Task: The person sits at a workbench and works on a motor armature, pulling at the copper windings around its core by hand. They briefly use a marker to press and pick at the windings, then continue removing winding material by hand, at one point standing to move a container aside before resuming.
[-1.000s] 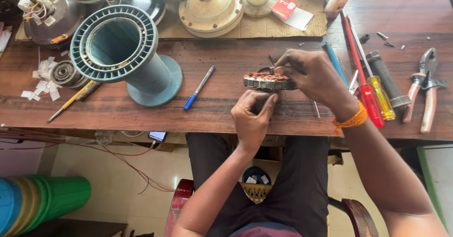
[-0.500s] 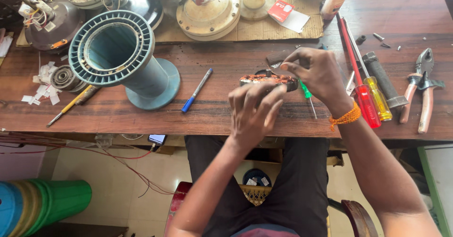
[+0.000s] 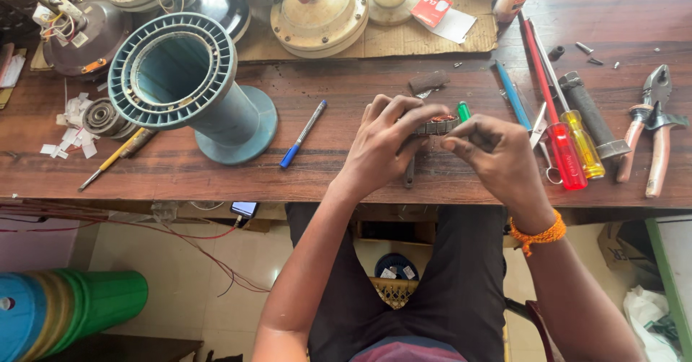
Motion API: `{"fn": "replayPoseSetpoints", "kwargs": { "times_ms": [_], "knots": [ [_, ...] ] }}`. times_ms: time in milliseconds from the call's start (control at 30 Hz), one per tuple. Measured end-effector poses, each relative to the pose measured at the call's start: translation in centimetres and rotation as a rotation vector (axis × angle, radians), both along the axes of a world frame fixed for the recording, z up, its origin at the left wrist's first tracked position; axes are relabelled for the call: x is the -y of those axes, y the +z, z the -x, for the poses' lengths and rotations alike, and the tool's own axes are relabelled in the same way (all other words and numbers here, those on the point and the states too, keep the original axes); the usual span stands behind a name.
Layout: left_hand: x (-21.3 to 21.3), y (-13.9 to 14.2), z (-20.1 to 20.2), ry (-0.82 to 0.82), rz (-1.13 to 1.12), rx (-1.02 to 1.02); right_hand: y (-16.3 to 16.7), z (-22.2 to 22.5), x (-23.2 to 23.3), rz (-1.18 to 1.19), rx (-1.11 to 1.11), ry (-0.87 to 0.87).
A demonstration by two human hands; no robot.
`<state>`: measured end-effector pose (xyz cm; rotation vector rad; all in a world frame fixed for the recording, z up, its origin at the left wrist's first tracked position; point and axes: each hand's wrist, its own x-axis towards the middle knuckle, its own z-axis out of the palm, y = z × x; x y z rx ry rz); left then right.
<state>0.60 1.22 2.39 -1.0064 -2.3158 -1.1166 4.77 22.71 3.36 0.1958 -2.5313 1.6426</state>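
A small round motor stator with copper windings (image 3: 437, 125) is held just above the wooden workbench (image 3: 216, 167). My left hand (image 3: 383, 144) curls over it from the left, fingers on its rim. My right hand (image 3: 496, 154) grips it from the right with thumb and fingers; an orange thread band circles that wrist. A green-handled tool (image 3: 463, 110) pokes out just behind the stator. Most of the stator is hidden by my fingers.
A teal spool-shaped winding former (image 3: 180, 81) stands at left, a blue pen (image 3: 303, 134) beside it. Screwdrivers (image 3: 559, 128) and pliers (image 3: 652, 128) lie at right. Fan motor housings (image 3: 321, 9) sit on cardboard at the back. A yellow screwdriver (image 3: 115, 158) lies far left.
The stator has tipped from flat to on edge between my hands. My left hand has moved up over it, and my right hand has slid lower and to the right.
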Motion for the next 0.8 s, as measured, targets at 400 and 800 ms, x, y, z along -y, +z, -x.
{"fn": "replayPoseSetpoints", "kwargs": {
  "times_ms": [400,800],
  "knots": [
    [0.3,-1.7,-0.2,0.021,0.065,-0.447,-6.8,-2.5,2.4,0.102,-0.273,-0.091],
    [-0.4,-4.1,-0.4,0.06,-0.269,-0.188,2.9,-0.3,1.2,-0.263,-0.268,-0.062]
  ]
}}
